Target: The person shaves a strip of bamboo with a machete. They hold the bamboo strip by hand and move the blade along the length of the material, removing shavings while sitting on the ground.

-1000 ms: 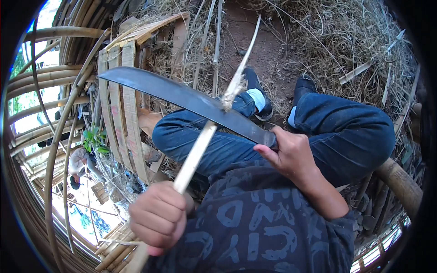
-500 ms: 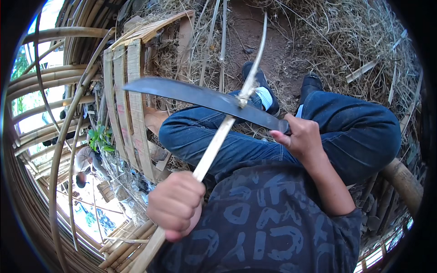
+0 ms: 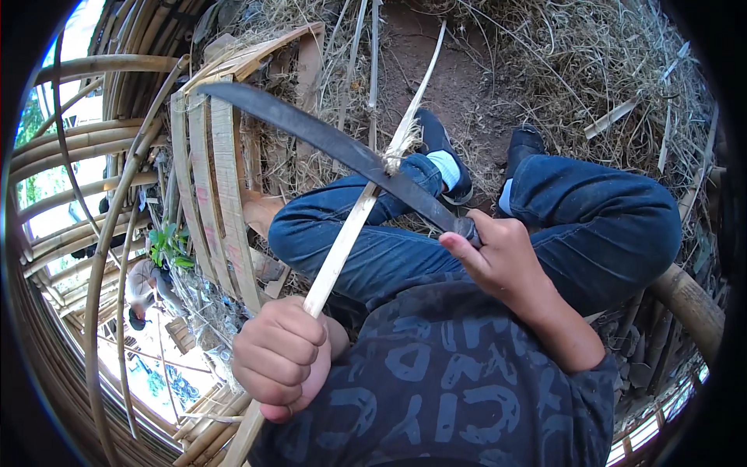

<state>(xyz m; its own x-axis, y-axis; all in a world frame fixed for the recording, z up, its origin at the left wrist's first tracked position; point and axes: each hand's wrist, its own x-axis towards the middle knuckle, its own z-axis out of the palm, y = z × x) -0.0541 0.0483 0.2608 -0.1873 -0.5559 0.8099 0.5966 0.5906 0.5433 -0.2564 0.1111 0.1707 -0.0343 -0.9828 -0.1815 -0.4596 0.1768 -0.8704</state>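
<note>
Machete [image 3: 303,134] held in tightly curled right hand [image 3: 502,261] | pale split-bamboo strip [image 3: 342,247] in clenched left hand [image 3: 282,354], slanting forward beneath machete, ahead of both hands | possible slip toward left knee [image 3: 303,224] from twisting strip or snagging fibres [image 3: 401,145]

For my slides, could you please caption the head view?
Left hand grips a pale strip; right hand holds a long knife across it.
</note>
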